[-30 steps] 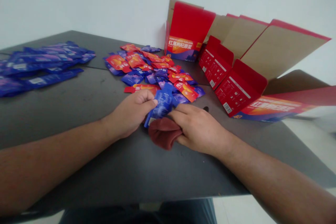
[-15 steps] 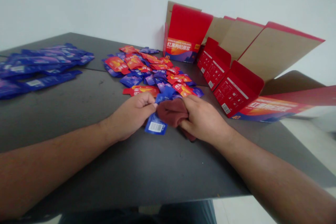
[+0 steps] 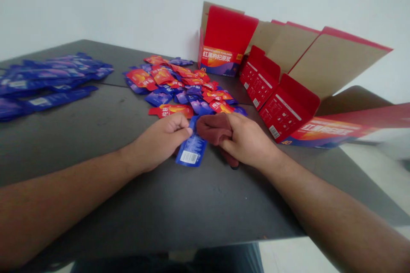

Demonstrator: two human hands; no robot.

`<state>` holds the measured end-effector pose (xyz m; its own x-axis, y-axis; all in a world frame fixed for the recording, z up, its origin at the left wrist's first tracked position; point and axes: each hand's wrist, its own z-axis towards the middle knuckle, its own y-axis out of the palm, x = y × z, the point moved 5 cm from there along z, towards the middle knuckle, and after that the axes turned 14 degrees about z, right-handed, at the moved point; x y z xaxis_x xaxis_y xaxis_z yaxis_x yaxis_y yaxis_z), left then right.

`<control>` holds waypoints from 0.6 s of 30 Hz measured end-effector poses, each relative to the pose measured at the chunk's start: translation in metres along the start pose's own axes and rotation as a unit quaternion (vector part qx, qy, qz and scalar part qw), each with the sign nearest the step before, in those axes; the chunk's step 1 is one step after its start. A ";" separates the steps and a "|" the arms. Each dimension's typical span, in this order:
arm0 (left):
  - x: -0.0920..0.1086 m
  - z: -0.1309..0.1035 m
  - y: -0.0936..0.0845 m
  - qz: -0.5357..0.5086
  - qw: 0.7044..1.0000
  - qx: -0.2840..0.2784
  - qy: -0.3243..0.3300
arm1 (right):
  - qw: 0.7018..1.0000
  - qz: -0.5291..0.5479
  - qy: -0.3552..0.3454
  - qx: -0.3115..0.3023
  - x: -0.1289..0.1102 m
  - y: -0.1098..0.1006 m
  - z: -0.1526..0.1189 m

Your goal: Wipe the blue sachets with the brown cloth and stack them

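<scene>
A blue sachet (image 3: 191, 152) with a white barcode label hangs between my hands, low over the table. Its left edge is pinched between the thumb and fingers of my left hand (image 3: 165, 138). My right hand (image 3: 250, 138) is closed on a folded brown cloth (image 3: 214, 128), which sits against the upper right part of the sachet and covers some of it. Just beyond my hands lies a loose pile of red sachets (image 3: 141, 79) and blue sachets (image 3: 159, 97).
At the left, long blue sachets (image 3: 64, 74) lie stacked on the dark table (image 3: 128, 217). Toward the right stand open red cartons (image 3: 285, 108) with raised flaps, and another printed carton (image 3: 221, 57) stands against the wall.
The brown cloth in my right hand has shifted slightly right and up, so more of the blue sachet's printed face shows. My left hand keeps its pinch.
</scene>
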<state>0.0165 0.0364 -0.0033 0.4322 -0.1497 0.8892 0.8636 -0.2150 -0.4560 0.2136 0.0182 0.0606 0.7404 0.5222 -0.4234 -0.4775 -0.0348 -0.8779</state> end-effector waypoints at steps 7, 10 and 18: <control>0.008 -0.002 -0.002 0.027 1.000 -0.001 0.012 | 0.999 -0.019 0.032 0.026 0.003 -0.005 0.001; 0.011 -0.002 -0.003 0.051 0.998 -0.001 0.024 | 1.000 -0.001 0.026 0.013 0.001 -0.005 0.001; 0.008 -0.002 -0.002 0.044 0.999 -0.004 0.017 | 0.999 -0.006 0.029 0.023 0.003 -0.006 0.002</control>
<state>0.0175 0.0336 0.0051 0.4978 -0.2009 0.8437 0.8201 -0.2075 -0.5333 0.2178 0.0217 0.0645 0.7725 0.4714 -0.4256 -0.4880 0.0117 -0.8728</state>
